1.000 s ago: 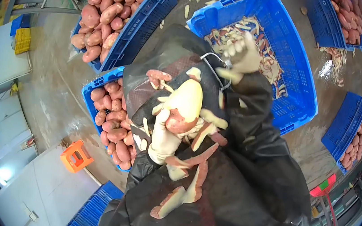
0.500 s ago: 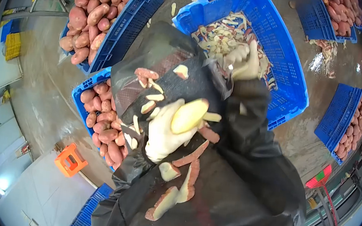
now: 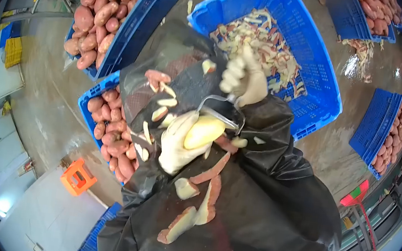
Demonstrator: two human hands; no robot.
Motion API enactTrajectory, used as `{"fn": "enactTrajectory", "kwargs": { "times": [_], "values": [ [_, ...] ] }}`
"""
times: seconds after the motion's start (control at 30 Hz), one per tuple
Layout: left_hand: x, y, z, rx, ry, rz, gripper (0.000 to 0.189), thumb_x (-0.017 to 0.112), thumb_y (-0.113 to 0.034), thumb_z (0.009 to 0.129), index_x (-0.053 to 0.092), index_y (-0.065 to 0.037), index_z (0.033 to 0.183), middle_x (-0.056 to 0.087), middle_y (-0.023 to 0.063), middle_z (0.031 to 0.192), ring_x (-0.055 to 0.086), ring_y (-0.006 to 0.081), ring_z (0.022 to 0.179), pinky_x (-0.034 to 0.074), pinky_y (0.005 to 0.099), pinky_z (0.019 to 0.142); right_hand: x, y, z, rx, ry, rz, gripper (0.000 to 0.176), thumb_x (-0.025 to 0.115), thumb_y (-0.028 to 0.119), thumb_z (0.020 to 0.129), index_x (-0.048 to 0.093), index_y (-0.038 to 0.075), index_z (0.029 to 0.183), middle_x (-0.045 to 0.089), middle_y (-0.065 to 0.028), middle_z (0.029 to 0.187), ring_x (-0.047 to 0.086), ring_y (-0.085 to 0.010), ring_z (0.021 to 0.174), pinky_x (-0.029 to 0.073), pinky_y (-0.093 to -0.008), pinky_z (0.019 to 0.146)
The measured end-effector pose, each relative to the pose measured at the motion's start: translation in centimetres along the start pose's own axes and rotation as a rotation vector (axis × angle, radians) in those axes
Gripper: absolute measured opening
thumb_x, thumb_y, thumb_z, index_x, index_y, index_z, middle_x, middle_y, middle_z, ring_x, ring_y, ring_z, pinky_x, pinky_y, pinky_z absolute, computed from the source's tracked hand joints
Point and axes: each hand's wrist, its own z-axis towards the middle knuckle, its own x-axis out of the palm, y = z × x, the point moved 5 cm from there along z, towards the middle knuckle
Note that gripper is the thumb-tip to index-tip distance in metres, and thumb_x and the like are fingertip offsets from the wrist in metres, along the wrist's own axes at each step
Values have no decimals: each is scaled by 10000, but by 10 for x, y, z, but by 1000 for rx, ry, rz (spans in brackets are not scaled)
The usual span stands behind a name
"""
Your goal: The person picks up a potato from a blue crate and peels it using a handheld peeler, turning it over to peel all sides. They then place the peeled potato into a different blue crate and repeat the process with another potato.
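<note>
My left hand (image 3: 174, 145), in a pale glove, is closed round a peeled yellow potato (image 3: 205, 132) above my lap. A wide metal peeler (image 3: 227, 119) is in my right hand (image 3: 247, 78), also gloved, with its fingers wrapped round the handle. The peeler's blade lies across the upper end of the potato, touching it or very close. Red and pale strips of peel (image 3: 210, 202) lie on my dark apron (image 3: 259, 223), and smaller bits are scattered around my left hand.
Ahead stands a blue crate (image 3: 316, 84) with peelings in the bottom. Unpeeled red potatoes fill blue crates at the left (image 3: 139, 32) and lower left (image 3: 83, 106). More potato crates (image 3: 374, 126) stand right. An orange stool (image 3: 78, 176) is at the left.
My right hand has drawn back from over the peelings crate toward the potato, bringing the peeler onto its upper end. My left hand still grips the potato, shifted slightly.
</note>
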Motion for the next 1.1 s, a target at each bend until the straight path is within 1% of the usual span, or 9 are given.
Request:
{"fn": "enactTrajectory", "kwargs": {
  "times": [0.3, 0.47, 0.6, 0.73, 0.83, 0.87, 0.97, 1.03, 1.1],
  "values": [
    [1, -14, 8, -243, -385, -555, 834, 786, -4, 592, 338, -43, 1294, 446, 145, 1258, 504, 240, 1079, 440, 363, 895, 20, 6, 18, -48, 279, 380, 390, 487, 463, 891, 462, 150, 660, 405, 29, 587, 407, -150, 549, 380, -328, 544],
    [-2, -8, -8, -533, -94, -952, 792, 728, 11, 650, 302, -41, 1316, 457, 155, 1216, 507, 226, 1082, 426, 350, 911, 19, -30, 35, 98, 236, 86, 389, 444, 454, 914, 496, 140, 691, 478, -15, 617, 502, -223, 600, 421, -402, 570],
    [4, -4, 11, -460, 158, -113, 765, 764, -88, 636, 372, -16, 1289, 517, 128, 1144, 516, 211, 1059, 417, 331, 905, 51, -43, 11, 13, 261, -388, 478, 376, 467, 933, 458, 80, 665, 488, -83, 545, 551, -236, 536, 469, -352, 529],
    [-4, -9, 21, -501, 179, -326, 829, 758, -95, 633, 327, -21, 1338, 504, 132, 1191, 512, 218, 1066, 399, 330, 929, -18, 22, 58, -338, -166, -276, 372, 447, 387, 915, 491, 80, 712, 487, -58, 580, 466, -160, 514, 417, -316, 514],
    [-2, -4, 19, -397, 156, -241, 789, 730, -68, 645, 343, -26, 1331, 523, 121, 1166, 521, 210, 1054, 414, 310, 910, 8, -13, 19, -153, 297, 316, 290, 417, 343, 935, 493, 149, 732, 505, -54, 592, 515, -210, 583, 442, -338, 588],
    [5, 2, 10, -609, 197, -445, 786, 728, -66, 645, 345, -21, 1330, 526, 117, 1166, 528, 199, 1036, 425, 309, 897, 64, -34, 6, -27, 974, 5, 260, 525, 327, 884, 571, 72, 864, 585, -73, 730, 539, -146, 626, 453, -297, 599],
    [0, -2, 14, -613, 129, -471, 778, 707, -42, 643, 336, -25, 1327, 526, 98, 1141, 537, 216, 997, 434, 318, 881, -24, 15, 51, -388, -42, -508, 410, 423, 408, 924, 562, 31, 846, 622, -124, 785, 547, -186, 616, 456, -366, 606],
    [-2, 4, 13, -534, 94, -475, 770, 711, -71, 652, 342, -20, 1326, 537, 104, 1132, 539, 212, 1007, 436, 318, 882, 5, 20, 43, -195, 876, 242, 502, 323, 427, 951, 553, -8, 851, 621, -164, 734, 588, -259, 642, 481, -431, 669],
    [-2, 7, 14, -493, 84, -476, 763, 715, -99, 661, 347, -15, 1324, 549, 111, 1123, 541, 209, 1017, 439, 319, 883, 39, -33, 18, 5, 901, 279, 469, 357, 385, 954, 554, -20, 824, 622, -173, 733, 608, -283, 688, 488, -439, 702]
  ]
}}
